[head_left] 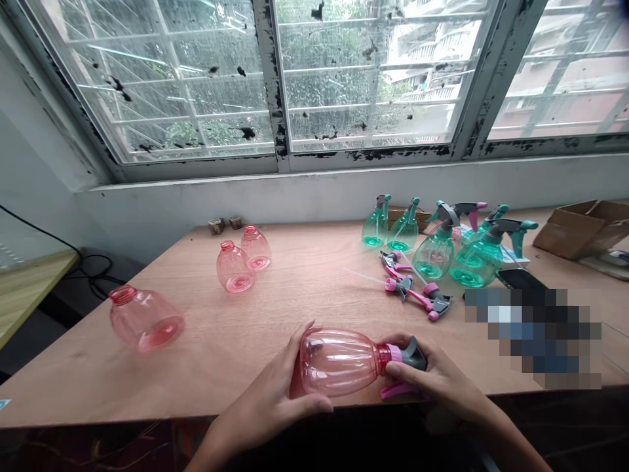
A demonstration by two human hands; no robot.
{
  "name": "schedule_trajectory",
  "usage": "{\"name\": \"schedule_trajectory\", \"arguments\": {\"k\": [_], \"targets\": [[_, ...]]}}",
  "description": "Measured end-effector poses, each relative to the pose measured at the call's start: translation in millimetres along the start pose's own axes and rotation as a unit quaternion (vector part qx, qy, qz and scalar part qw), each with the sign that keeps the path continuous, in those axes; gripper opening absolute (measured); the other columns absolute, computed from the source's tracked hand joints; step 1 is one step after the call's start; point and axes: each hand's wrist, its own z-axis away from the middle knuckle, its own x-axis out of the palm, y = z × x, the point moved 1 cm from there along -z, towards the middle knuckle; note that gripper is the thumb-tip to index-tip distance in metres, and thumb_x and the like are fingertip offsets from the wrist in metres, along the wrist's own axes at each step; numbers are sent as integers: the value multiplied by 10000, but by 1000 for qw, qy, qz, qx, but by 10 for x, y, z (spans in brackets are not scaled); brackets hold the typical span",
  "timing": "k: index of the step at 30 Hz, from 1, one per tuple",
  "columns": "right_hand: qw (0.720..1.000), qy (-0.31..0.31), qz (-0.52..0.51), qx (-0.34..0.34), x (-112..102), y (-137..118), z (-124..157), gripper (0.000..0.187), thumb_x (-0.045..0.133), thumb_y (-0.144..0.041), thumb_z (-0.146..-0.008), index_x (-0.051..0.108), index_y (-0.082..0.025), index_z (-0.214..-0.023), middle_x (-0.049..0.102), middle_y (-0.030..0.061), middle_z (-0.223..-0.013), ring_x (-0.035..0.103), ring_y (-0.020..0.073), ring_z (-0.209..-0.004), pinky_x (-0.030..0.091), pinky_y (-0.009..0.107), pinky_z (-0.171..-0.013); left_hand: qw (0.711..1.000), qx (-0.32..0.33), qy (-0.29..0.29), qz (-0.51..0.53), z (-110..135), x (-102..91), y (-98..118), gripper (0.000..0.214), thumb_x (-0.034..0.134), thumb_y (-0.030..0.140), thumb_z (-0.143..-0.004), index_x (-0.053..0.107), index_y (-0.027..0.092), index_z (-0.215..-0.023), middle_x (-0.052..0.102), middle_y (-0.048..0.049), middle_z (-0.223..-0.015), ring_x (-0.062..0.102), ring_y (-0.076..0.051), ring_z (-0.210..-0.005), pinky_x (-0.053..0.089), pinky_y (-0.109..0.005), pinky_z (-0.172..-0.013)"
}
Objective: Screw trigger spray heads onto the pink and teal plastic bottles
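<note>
At the near edge of the table | left hand clasped around pink bottle, right hand clamped on spray head at its neck | apparently joining them | next move likely calls for turning collar

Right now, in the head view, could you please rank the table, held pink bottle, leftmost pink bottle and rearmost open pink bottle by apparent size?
1. Table
2. Held pink bottle
3. Leftmost pink bottle
4. Rearmost open pink bottle
Differing nearness leaves the bottles' true sizes unsure.
</note>
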Motion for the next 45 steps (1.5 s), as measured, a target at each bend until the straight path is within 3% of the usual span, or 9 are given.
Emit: {"name": "schedule_trajectory", "arguments": {"k": [45], "targets": [[1000, -17, -23, 5, -35, 20, 2, 371, 773, -448, -854, 669, -187, -1096, 724, 15, -885, 724, 215, -798, 596, 315, -736, 1000, 10, -6, -14, -6, 9, -42, 972, 751, 428, -894, 88, 328, -1596, 214, -46, -1672, 254, -302, -1514, 224, -463, -1254]]}}
